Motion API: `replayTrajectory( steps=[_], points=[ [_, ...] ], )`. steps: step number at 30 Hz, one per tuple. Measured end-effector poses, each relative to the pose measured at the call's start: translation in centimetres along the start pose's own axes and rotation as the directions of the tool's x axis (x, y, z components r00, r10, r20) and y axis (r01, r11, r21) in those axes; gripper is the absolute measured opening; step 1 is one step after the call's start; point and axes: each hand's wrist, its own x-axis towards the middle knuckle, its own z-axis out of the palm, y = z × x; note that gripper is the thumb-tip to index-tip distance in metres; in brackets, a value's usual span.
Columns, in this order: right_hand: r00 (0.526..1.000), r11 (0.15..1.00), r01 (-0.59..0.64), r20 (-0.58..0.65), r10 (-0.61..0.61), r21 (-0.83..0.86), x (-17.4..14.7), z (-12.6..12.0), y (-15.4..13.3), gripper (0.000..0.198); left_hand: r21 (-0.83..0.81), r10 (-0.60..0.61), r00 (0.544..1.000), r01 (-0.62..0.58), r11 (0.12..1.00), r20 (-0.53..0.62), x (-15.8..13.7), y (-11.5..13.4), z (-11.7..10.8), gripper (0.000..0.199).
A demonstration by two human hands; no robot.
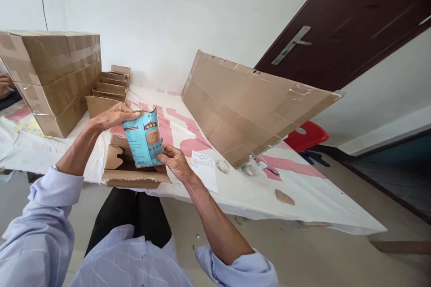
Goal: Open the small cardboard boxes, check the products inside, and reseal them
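A light blue printed snack bag (141,141), with a picture of round biscuits on its side, is held upright between both hands. My left hand (116,116) pinches its top left corner. At the lower right edge, my right hand (175,161) grips the bag with thumb and fingers. Right beneath the bag stands an opened cardboard box (134,177) at the table's near edge, its flaps folded out. The bag hides most of the box's inside, so I cannot tell what lies in it.
Stacked taped cartons (60,80) and a box with cardboard dividers (111,85) stand to the left. A large cardboard sheet (249,103) leans at the back. A marked paper (205,172) and stones (222,167) lie on the covered table (313,193). Another person's hand (4,84) shows far left.
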Motion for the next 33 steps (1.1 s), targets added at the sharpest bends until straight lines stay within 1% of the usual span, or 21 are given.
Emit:
replayTrajectory(
  steps=[3,6,8,10,12,13,16,18,20,23,25,27,30,33],
  points=[
    [1.0,1.0,0.001,0.0,-0.001,-0.012,0.0,0.0,0.0,0.045,-0.042,-0.025,0.998,0.023,0.999,-0.062,0.2,0.1,0.0,0.065],
    [1.0,1.0,0.003,-0.019,-0.003,0.029,-0.1,0.0,0.1,0.053,-0.037,-0.036,0.993,0.032,0.999,-0.11,0.3,0.0,-0.2,0.063],
    [1.0,0.995,0.02,-0.021,-0.019,0.094,-0.1,0.0,0.1,0.061,-0.031,-0.015,0.991,0.011,0.999,-0.132,0.3,-0.3,-0.2,0.057],
    [0.999,0.986,0.047,-0.008,-0.046,0.158,0.1,0.0,-0.2,0.07,-0.044,0.027,0.983,-0.036,0.998,-0.18,0.4,-0.7,-0.1,0.055],
    [0.997,0.978,0.081,-0.017,-0.079,0.191,0.6,0.1,-0.7,0.076,-0.082,0.064,0.96,-0.09,0.993,-0.273,0.6,-0.9,0.3,0.059],
    [0.995,0.976,0.102,-0.04,-0.095,0.193,1.1,0.2,-1.0,0.075,-0.113,0.07,0.941,-0.113,0.987,-0.332,0.7,-1.0,0.5,0.061],
    [0.976,0.968,0.174,-0.16,-0.146,0.18,3.3,0.1,-2.4,0.063,-0.224,0.036,0.875,-0.163,0.961,-0.483,0.8,-1.3,1.2,0.058],
    [0.963,0.965,0.2,-0.213,-0.163,0.167,5.2,-0.3,-3.2,0.057,-0.275,0.005,0.848,-0.177,0.945,-0.53,0.7,-1.8,1.2,0.053],
    [0.964,0.969,0.193,-0.214,-0.157,0.155,7.1,-0.9,-3.6,0.059,-0.303,-0.03,0.845,-0.159,0.94,-0.534,0.5,-2.8,0.9,0.049],
    [0.983,0.982,0.122,-0.156,-0.1,0.142,9.7,-1.8,-3.3,0.064,-0.354,-0.14,0.848,-0.059,0.933,-0.511,0.6,-4.8,0.0,0.044],
    [0.991,0.989,0.056,-0.128,-0.039,0.134,11.1,-2.4,-2.5,0.064,-0.395,-0.24,0.831,0.026,0.918,-0.502,0.9,-6.3,-0.6,0.042],
    [0.991,0.993,-0.01,-0.131,0.026,0.121,12.2,-2.8,-1.6,0.062,-0.419,-0.309,0.814,0.089,0.904,-0.492,1.3,-7.7,-0.8,0.041],
    [0.983,0.992,-0.072,-0.159,0.088,0.104,13.3,-3.1,-0.1,0.058,-0.421,-0.348,0.813,0.142,0.896,-0.466,1.5,-9.7,-0.8,0.04],
    [0.977,0.991,-0.094,-0.182,0.11,0.095,13.4,-3.1,1.6,0.056,-0.425,-0.365,0.824,0.17,0.889,-0.434,1.2,-11.9,-0.6,0.042]
  ],
)
